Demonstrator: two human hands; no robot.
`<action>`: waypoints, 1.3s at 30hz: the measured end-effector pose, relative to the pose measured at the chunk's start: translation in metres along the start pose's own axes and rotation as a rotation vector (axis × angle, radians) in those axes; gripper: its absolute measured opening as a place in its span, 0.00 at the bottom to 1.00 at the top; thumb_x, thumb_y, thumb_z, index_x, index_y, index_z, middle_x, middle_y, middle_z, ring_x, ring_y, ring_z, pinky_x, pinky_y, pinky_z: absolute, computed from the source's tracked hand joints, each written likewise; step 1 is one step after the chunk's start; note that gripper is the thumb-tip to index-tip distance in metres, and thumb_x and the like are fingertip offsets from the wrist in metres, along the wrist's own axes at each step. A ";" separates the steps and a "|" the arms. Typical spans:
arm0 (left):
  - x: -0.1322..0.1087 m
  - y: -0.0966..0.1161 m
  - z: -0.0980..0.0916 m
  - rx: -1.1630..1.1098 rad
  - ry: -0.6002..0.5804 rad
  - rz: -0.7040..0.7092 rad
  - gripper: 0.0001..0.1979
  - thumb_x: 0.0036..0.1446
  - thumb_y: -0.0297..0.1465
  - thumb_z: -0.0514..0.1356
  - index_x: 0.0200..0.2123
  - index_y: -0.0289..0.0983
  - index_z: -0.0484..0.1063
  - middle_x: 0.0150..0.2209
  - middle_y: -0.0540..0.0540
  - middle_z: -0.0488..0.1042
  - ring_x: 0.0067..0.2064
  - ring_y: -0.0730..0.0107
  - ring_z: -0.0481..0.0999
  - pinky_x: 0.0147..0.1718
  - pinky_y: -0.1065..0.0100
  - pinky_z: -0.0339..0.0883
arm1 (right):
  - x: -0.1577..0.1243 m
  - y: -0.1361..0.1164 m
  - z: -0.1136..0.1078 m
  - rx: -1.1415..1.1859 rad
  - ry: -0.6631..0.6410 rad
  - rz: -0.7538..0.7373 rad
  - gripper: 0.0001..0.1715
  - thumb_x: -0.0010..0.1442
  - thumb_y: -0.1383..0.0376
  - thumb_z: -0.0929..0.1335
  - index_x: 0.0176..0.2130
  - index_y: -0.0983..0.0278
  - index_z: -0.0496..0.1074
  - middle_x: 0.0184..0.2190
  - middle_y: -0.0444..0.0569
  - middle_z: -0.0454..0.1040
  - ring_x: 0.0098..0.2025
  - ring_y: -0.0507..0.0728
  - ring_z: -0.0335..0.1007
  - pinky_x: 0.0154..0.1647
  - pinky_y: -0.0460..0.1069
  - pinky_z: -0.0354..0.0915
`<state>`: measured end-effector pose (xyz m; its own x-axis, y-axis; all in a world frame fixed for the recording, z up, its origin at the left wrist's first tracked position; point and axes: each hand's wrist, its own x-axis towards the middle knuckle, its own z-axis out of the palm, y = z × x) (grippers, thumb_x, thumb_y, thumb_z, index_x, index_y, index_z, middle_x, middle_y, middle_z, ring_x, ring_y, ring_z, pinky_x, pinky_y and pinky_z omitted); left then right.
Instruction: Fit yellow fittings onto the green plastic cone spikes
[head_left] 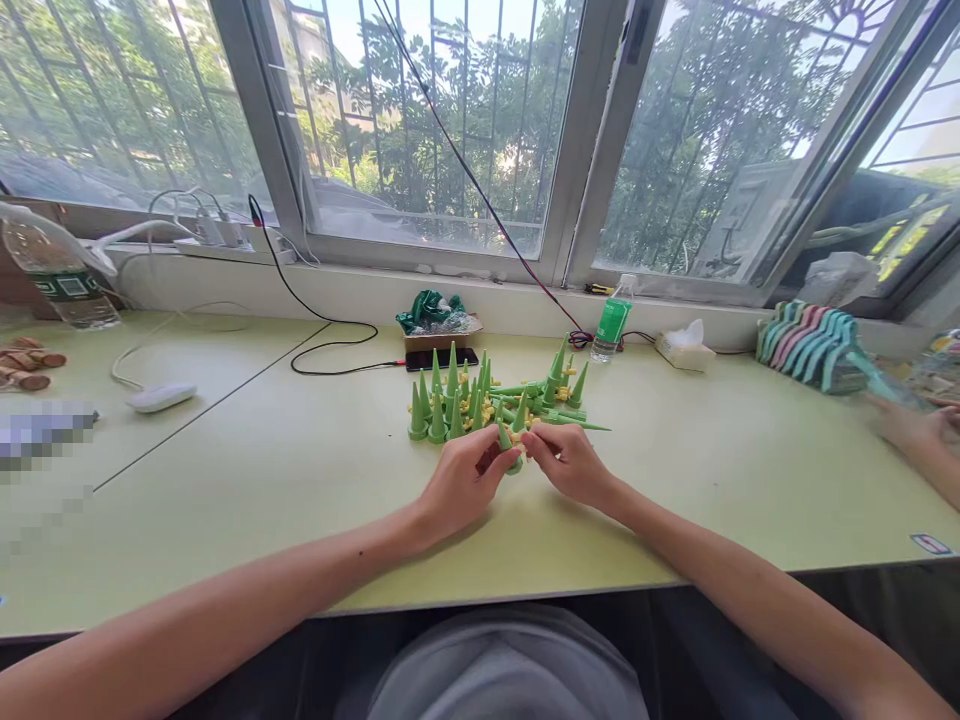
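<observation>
Between the fingers of my left hand (469,472) is a green plastic watering spike (505,440), tilted, its wide end low near the tabletop. My right hand (568,460) meets it from the other side, thumb and forefinger pinched at a small yellow valve (520,437) against the spike. Just beyond my hands, several green spikes (452,385) with yellow valves stand point up on the table. Other spikes (574,420) lie on their sides at the right of the group. My fingers partly hide the held spike.
Behind the spikes are a phone (441,359) on a black cable, a small box (444,335) with green plastic, a water bottle (613,320) and a tissue pack (685,349). Pastel hangers (806,340) and another person's blurred hand (904,425) are at right. A white mouse (163,398) lies left.
</observation>
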<state>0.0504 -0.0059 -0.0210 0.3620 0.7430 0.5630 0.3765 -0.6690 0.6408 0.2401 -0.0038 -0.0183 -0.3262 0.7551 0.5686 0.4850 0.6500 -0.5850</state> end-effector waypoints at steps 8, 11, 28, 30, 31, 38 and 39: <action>-0.003 0.000 -0.002 0.069 -0.079 0.160 0.15 0.65 0.32 0.57 0.25 0.37 0.59 0.23 0.54 0.61 0.24 0.76 0.56 0.25 0.72 0.53 | -0.001 -0.002 0.001 -0.033 -0.051 0.063 0.29 0.69 0.58 0.59 0.19 0.63 0.54 0.15 0.39 0.48 0.19 0.48 0.44 0.23 0.48 0.44; -0.002 0.000 -0.001 0.060 -0.068 0.101 0.16 0.64 0.32 0.57 0.24 0.37 0.57 0.22 0.54 0.61 0.24 0.76 0.56 0.24 0.72 0.52 | -0.001 -0.002 0.002 -0.031 -0.054 0.077 0.29 0.70 0.58 0.59 0.19 0.63 0.53 0.16 0.39 0.50 0.20 0.48 0.45 0.23 0.48 0.45; 0.003 0.006 -0.004 -0.279 -0.068 -0.251 0.17 0.65 0.42 0.54 0.28 0.38 0.60 0.18 0.56 0.60 0.18 0.77 0.60 0.19 0.73 0.53 | 0.000 0.003 -0.015 -0.155 -0.137 -0.229 0.11 0.71 0.61 0.61 0.38 0.63 0.67 0.30 0.47 0.68 0.29 0.53 0.60 0.32 0.47 0.57; 0.003 0.007 -0.004 -0.271 -0.073 -0.255 0.18 0.65 0.42 0.54 0.27 0.38 0.58 0.18 0.56 0.60 0.18 0.78 0.61 0.18 0.73 0.53 | -0.001 0.005 -0.014 -0.172 -0.154 -0.242 0.12 0.72 0.61 0.60 0.37 0.63 0.66 0.29 0.46 0.67 0.29 0.53 0.59 0.31 0.47 0.56; 0.003 0.007 -0.005 -0.268 -0.075 -0.254 0.18 0.65 0.42 0.54 0.27 0.38 0.57 0.18 0.56 0.60 0.18 0.77 0.61 0.18 0.73 0.54 | -0.002 0.005 -0.014 -0.178 -0.162 -0.247 0.13 0.72 0.61 0.59 0.36 0.63 0.65 0.28 0.46 0.67 0.29 0.53 0.59 0.31 0.47 0.55; 0.001 0.003 -0.005 -0.271 -0.081 -0.218 0.18 0.65 0.41 0.55 0.26 0.39 0.54 0.18 0.57 0.59 0.18 0.77 0.65 0.18 0.73 0.57 | -0.005 0.008 -0.007 -0.190 -0.183 -0.191 0.20 0.73 0.59 0.57 0.28 0.61 0.58 0.22 0.42 0.60 0.23 0.51 0.51 0.27 0.47 0.49; 0.001 0.001 -0.005 -0.271 -0.086 -0.208 0.18 0.65 0.41 0.55 0.26 0.39 0.54 0.18 0.57 0.59 0.18 0.77 0.65 0.18 0.73 0.58 | -0.005 0.008 -0.006 -0.173 -0.182 -0.169 0.21 0.73 0.59 0.57 0.28 0.61 0.58 0.21 0.41 0.60 0.23 0.51 0.51 0.27 0.47 0.49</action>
<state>0.0475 -0.0058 -0.0169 0.3758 0.8508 0.3673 0.2142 -0.4654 0.8588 0.2505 -0.0031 -0.0221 -0.5467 0.6507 0.5270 0.5373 0.7553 -0.3752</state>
